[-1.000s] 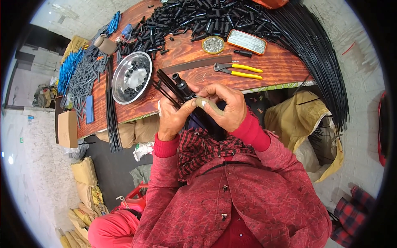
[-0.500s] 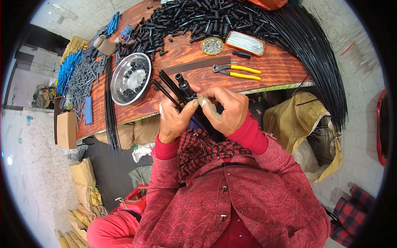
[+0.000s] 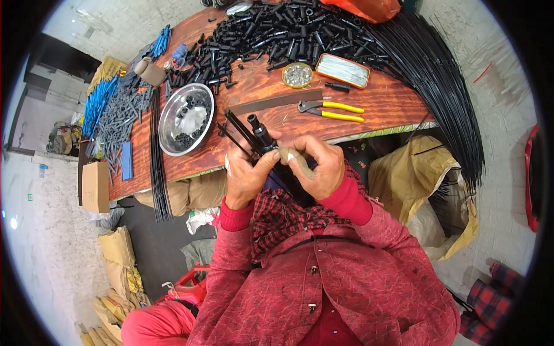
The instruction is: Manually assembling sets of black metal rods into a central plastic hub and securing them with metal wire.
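Observation:
A black stepped plastic tube [image 3: 261,131] stands up between my hands, above my lap and in front of the table edge. My left hand [image 3: 245,180] is closed around its lower part, thumb across the front. Several thin black rods [image 3: 241,130] slant up beside the tube out of the same hand. My right hand [image 3: 321,170], with a tan cover on one digit, pinches at the tube's base, against my left thumb. Whatever small piece lies between those fingertips is hidden. Yellow-handled pincers [image 3: 332,111] lie on the table beyond my right hand.
On the wooden table [image 3: 254,78] lie a heap of black tubes [image 3: 283,34], a clear bowl of black rings [image 3: 167,130], a dish of small metal pieces [image 3: 297,75], a tray of thin pale pins [image 3: 343,70] and long black rods [image 3: 438,86]. An open yellow sack [image 3: 404,173] stands at right.
The whole view has shifted slightly. My right fingertips have turned a little and sit closer against my left thumb; both hands keep hold at the tube's base.

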The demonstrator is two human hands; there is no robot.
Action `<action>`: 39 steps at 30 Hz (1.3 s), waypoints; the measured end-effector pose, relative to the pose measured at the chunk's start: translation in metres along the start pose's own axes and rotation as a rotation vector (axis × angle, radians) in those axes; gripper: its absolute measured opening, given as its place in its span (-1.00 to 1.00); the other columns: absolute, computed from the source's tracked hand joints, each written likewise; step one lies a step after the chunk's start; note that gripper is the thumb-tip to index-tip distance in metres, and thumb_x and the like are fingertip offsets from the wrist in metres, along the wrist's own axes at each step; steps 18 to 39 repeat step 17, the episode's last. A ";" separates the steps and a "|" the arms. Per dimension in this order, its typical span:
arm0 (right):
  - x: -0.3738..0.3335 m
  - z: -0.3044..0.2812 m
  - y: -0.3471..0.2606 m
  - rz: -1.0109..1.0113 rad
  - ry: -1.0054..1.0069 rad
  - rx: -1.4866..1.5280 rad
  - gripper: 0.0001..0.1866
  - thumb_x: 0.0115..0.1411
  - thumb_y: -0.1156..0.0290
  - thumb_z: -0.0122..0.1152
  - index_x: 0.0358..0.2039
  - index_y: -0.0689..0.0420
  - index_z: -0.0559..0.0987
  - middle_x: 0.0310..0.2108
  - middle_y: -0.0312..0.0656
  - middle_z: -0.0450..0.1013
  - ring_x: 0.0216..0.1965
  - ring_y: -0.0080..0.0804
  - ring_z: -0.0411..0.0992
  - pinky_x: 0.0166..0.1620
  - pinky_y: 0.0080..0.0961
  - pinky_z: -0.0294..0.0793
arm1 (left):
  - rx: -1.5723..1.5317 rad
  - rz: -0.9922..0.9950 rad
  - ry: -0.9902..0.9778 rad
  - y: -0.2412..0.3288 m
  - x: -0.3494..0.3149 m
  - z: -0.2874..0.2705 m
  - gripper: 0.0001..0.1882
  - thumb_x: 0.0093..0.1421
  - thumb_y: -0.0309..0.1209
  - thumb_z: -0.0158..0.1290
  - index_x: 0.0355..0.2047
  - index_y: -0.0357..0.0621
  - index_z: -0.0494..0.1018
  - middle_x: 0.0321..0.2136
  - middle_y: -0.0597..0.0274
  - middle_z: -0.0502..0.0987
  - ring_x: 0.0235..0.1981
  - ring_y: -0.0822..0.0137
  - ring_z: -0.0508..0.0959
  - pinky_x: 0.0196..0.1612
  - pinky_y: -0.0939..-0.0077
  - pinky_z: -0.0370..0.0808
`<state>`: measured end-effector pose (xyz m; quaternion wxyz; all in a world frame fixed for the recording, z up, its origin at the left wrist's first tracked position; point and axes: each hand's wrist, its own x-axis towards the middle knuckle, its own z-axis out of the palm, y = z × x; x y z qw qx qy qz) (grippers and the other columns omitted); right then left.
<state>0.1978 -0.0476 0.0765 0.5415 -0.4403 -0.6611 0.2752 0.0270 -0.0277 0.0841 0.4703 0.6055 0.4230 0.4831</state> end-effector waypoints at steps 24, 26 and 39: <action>0.015 -0.011 0.007 -0.395 0.041 -0.321 -0.81 -0.01 0.49 0.39 -0.37 0.12 0.56 -0.49 -0.17 0.52 -0.49 -0.15 0.54 -0.45 -0.39 0.47 | 0.221 0.126 0.008 0.009 0.013 0.003 -0.73 0.16 -0.44 0.15 -0.12 -0.24 0.56 -0.39 0.29 0.58 -0.35 0.47 0.53 -0.23 0.56 0.47; 0.015 -0.011 0.007 -0.395 0.041 -0.321 -0.81 -0.01 0.49 0.39 -0.37 0.12 0.56 -0.49 -0.17 0.52 -0.49 -0.15 0.54 -0.45 -0.39 0.47 | 0.221 0.126 0.008 0.009 0.013 0.003 -0.73 0.16 -0.44 0.15 -0.12 -0.24 0.56 -0.39 0.29 0.58 -0.35 0.47 0.53 -0.23 0.56 0.47; 0.015 -0.011 0.007 -0.395 0.041 -0.321 -0.81 -0.01 0.49 0.39 -0.37 0.12 0.56 -0.49 -0.17 0.52 -0.49 -0.15 0.54 -0.45 -0.39 0.47 | 0.221 0.126 0.008 0.009 0.013 0.003 -0.73 0.16 -0.44 0.15 -0.12 -0.24 0.56 -0.39 0.29 0.58 -0.35 0.47 0.53 -0.23 0.56 0.47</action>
